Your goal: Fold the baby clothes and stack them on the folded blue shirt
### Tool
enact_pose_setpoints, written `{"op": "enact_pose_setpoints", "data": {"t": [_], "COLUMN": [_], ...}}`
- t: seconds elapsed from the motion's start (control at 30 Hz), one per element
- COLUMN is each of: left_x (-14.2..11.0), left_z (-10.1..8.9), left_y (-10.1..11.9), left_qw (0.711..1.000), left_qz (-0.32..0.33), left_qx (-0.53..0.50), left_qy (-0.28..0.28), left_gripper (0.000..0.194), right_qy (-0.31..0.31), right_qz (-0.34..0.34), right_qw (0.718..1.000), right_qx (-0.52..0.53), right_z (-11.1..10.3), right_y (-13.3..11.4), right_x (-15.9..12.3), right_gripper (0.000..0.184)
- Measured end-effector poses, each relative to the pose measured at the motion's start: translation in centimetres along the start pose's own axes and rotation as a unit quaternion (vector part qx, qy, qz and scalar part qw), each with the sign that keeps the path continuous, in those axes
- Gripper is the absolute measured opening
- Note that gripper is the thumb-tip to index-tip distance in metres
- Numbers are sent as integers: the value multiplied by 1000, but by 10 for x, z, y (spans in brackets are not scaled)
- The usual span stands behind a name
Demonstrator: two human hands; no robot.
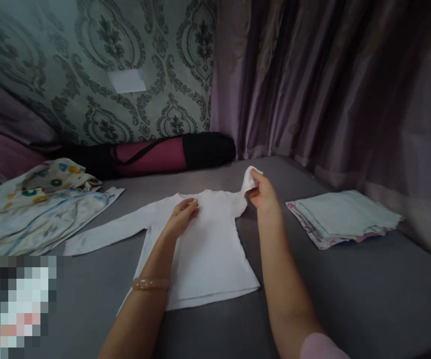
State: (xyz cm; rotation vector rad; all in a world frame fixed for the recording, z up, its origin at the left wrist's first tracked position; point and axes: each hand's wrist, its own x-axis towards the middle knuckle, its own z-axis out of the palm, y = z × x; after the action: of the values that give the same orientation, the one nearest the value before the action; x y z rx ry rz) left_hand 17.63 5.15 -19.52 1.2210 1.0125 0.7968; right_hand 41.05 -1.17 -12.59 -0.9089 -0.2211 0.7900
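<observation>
A white long-sleeved shirt (208, 249) lies spread out, its neckline toward the wall and its hem toward me. My right hand (263, 192) is closed on the end of the right-side sleeve (250, 179) and holds it up off the surface. The other sleeve (110, 232) stretches flat to the left. Over the upper chest of the shirt is my left hand (184, 215), fingers loosely extended and nothing held in them. Whether it presses on the cloth I cannot tell. A bangle (150, 284) circles my left wrist.
Folded clothes (346, 214) form a stack on the right of the grey surface (350, 294). Loose patterned clothes (39, 212) lie in a heap at left. A long black and dark-red bag (151, 155) lies along the wall. Purple curtains (313, 75) hang behind on the right.
</observation>
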Motion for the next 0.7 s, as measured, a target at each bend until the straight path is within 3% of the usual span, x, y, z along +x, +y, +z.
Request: {"op": "enact_pose_setpoints", "data": {"t": [0.13,0.2,0.3,0.37,0.43,0.53,0.6,0.7], "left_x": [3,6,9,10,11,13,15,16], "left_z": [-12,-14,-17,-21,-25,-26,-24,-21], "left_y": [1,3,6,7,7,5,2,-4], "left_qw": [987,976,962,959,959,964,969,973], "left_qz": [-64,-95,-131,-136,-132,-122,-106,-78], "left_qx": [-146,-197,-241,-250,-250,-237,-216,-179], "left_qy": [6,-5,-14,-19,-21,7,50,121], "left_gripper": [34,44,65,70,65,43,25,8], "right_qy": [-25,-116,-309,-356,-332,-231,-139,-36], "right_qz": [-10,-9,53,90,97,83,66,58], "right_qw": [991,971,908,879,885,926,949,959], "right_qx": [-131,-207,-278,-305,-310,-288,-275,-274], "right_z": [29,41,51,49,43,29,17,3], "right_y": [29,48,70,73,67,48,37,29], "right_x": [-25,-42,-62,-65,-59,-37,-23,-9], "right_gripper": [23,36,49,49,40,29,26,24]}}
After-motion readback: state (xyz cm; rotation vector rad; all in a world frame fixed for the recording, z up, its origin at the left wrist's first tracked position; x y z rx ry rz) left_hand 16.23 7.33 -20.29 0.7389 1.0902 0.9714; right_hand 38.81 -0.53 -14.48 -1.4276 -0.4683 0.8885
